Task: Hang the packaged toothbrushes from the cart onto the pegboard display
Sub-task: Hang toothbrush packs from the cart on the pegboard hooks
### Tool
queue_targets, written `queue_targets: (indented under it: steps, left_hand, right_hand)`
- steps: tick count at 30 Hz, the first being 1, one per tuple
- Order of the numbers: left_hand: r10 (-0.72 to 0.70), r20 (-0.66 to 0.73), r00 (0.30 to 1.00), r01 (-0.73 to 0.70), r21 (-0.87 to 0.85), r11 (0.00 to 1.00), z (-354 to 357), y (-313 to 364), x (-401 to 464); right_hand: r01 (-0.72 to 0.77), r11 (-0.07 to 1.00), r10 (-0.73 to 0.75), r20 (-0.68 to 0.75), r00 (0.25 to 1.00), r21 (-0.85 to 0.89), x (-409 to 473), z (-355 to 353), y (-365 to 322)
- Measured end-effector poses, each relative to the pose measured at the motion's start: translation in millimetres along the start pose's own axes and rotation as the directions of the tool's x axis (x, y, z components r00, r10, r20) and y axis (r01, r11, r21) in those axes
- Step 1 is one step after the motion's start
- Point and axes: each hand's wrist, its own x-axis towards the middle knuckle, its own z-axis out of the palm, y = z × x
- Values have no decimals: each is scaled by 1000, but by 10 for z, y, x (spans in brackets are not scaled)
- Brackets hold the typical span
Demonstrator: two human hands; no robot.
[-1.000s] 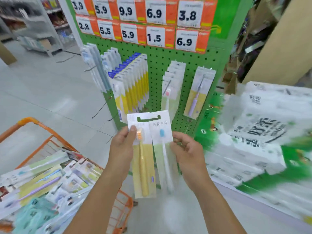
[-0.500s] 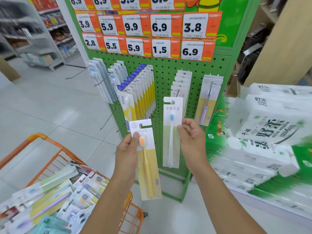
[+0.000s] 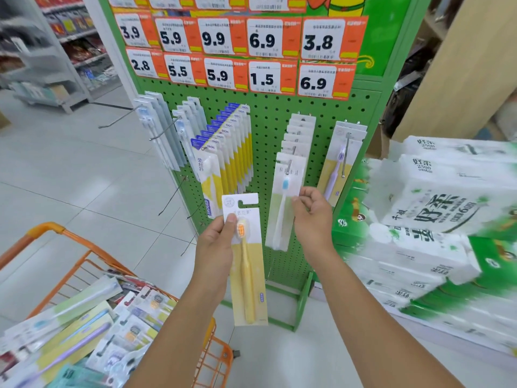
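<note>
My left hand (image 3: 215, 242) pinches the yellow toothbrush pack (image 3: 246, 259) near its top, thumb on the front, fingers curled behind; flat glossy card w/ a clear blister, pale yellow lower half, hook cut-out at top, small blue tag low down. It hangs upright in front of the pegboard (image 3: 268, 113), not on a peg yet. My right hand (image 3: 313, 217) has fingers curled at the edge of the blue-bristle pack (image 3: 282, 203); its top now sits on a metal peg (image 3: 289, 165) at the front of the white-card row, whereas 0.5 s ago it was held clear below that row. Print on it too blurred to read.

Pegboard is green perforated metal. Orange-and-white price tags (image 3: 263, 40) above read 3.9, 5.9, 9.9, 6.9, 3.8, then 2.8, 5.5, 5.9, 1.5, 6.9. Lower left, orange wire cart (image 3: 70, 247) holds more packs. Right: plastic-wrapped tissue bundles (image 3: 436, 208), "2500" legible.
</note>
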Motion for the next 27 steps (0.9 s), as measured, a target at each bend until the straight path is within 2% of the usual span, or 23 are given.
queue_targets:
  steps: [7,10,12,13,15,16,21,27]
  left_hand:
    - [22,91,996,-24,19,1000,180,-9,132]
    - [11,124,992,-14,25,1000,318,-70,93]
    - [12,151,989,-16,23,1000,434,-106,60]
    - [19,164,986,-21,12,1000,510,-111,43]
    - [39,194,980,-35,-25,999,684,-103,19]
    - [49,212,976,-41,-41,998,776,-92,5]
    - [115,263,958,-96,-83,992,1103,-84,-8]
    - [167,242,956,-159,-54,986,1183,-60,110]
  right_hand:
    - [-59,997,53,-106,993,-58,313,-30,-22]
    - [-143,989,138,-83,987,-50,40,-252,25]
    - [-187,981,189,-34,981,43,-228,-467,-2]
    - [-194,976,192,34,981,101,-362,-574,-48]
    - [-141,977,107,204,973,161,-555,-743,-162]
    - [-85,982,42,242,969,170,-607,-802,-213]
    - [112,981,-126,80,989,160,-497,-953,-281]
    - [147,978,-154,40,987,151,-328,-1002,-314]
